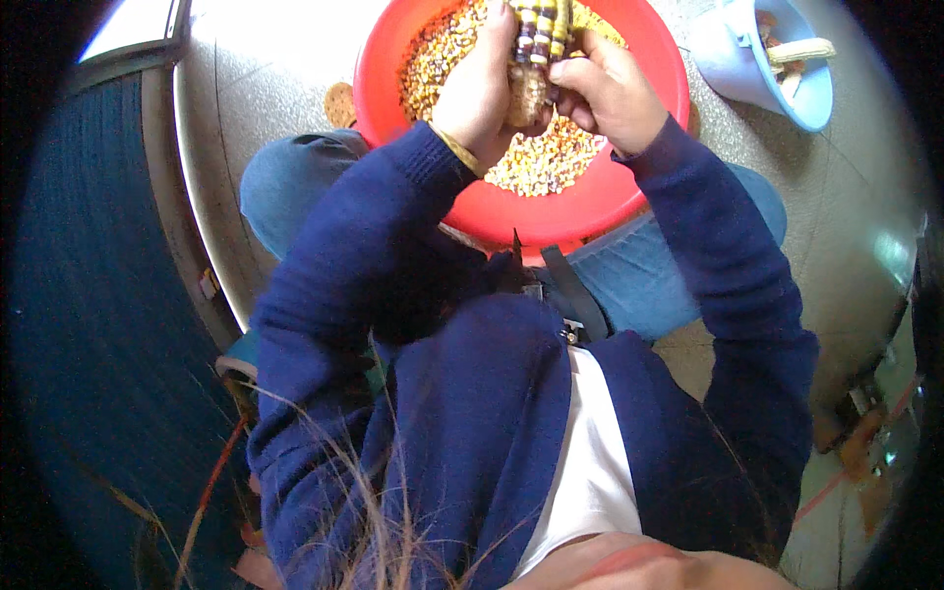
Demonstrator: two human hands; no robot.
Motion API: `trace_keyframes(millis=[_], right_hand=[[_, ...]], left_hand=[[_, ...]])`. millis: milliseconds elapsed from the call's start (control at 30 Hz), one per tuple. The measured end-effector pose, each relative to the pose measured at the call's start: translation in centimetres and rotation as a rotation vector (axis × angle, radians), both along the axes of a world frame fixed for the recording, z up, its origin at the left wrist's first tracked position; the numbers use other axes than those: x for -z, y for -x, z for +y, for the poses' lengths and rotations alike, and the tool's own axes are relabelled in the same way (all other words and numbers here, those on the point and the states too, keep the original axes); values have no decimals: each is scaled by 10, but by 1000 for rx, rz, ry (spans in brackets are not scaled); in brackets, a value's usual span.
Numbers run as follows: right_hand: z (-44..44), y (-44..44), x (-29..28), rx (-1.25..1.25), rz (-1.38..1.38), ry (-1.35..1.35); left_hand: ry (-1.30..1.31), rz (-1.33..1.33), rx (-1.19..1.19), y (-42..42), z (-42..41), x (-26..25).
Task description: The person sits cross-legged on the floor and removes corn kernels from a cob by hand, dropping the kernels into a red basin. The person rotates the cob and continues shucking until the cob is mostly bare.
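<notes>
My left hand [479, 92] is wrapped around the side of an ear of corn [542, 37] with yellow, white and dark purple kernels. Its lower end is a bare, pale cob. On the other side, my right hand [608, 88] has its thumb and curled fingers pressed on the ear near the line between kernels and bare cob. Both hands are over a large red plastic basin [546, 221]. Loose corn kernels [542, 162] in mixed yellow, orange and dark colours lie inside it. The top of the ear is cut off by the picture's edge.
A light blue bucket [726, 66] with stripped cobs [800, 50] stands at the upper right on the speckled floor [782, 184]. My knees in blue jeans flank the basin. A dark blue panel [88, 258] with a pale frame runs along the left.
</notes>
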State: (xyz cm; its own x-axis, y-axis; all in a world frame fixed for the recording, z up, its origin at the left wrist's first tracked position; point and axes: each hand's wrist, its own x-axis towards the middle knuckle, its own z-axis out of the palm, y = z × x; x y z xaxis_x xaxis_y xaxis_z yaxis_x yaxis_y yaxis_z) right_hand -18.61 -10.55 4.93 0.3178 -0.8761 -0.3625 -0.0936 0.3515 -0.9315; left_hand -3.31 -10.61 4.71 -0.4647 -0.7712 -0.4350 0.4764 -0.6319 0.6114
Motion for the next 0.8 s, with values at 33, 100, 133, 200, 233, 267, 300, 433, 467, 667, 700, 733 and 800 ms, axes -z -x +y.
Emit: trace_keyframes(millis=[33,100,133,200,233,267,300,433,467,667,700,733,800], right_hand=[[-2,0,3,0,61,-3],[-9,4,12,-3,110,119],[-13,4,14,-16,127,222],[-15,11,10,-93,87,199],[-16,11,1,-125,83,137],[-16,11,-7,-159,78,74],[-19,10,-12,-195,72,10],[-24,11,13,-219,15,76],[-25,18,32,-234,56,20],[-20,8,34,-119,101,331],[-17,6,37,-113,125,280],[-15,4,31,-100,184,237],[-14,5,37,-53,228,276]], left_hand=[[86,23,47,-1,-2,2],[86,-151,31,8,-4,6],[53,-131,17,9,-4,4],[-6,-86,-27,10,-6,2],[2,-134,-34,10,-7,-4],[77,-142,-8,7,-8,-5],[151,-149,15,5,-8,-3],[256,-178,-71,10,-6,26],[249,-87,-210,18,-9,27],[39,-193,-28,19,-2,12],[63,-222,-71,19,-2,15],[93,-210,8,12,-3,20],[67,-239,14,14,-5,32]])
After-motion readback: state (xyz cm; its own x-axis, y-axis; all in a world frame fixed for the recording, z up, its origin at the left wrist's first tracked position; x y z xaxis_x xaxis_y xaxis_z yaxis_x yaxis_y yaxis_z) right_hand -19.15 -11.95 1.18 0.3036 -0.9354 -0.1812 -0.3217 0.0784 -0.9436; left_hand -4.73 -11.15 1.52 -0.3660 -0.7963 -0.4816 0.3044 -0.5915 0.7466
